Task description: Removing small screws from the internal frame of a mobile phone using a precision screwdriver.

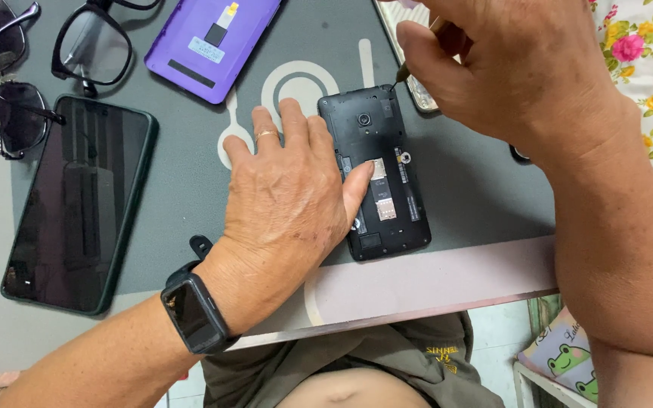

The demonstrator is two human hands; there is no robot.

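On mat (190, 189): three phones, two glasses; left fingers (289, 128) spread, right fingers (417, 45) pinching screwdriver (402, 73).

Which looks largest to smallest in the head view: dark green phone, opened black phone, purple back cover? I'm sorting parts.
1. dark green phone, clearly largest.
2. opened black phone, partly under the left hand.
3. purple back cover, cut off by the frame's top edge, so ranks two and three are unsure.

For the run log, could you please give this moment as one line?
left hand: pins opened black phone | right hand: thin screwdriver at phone's top | nearby: purple back cover
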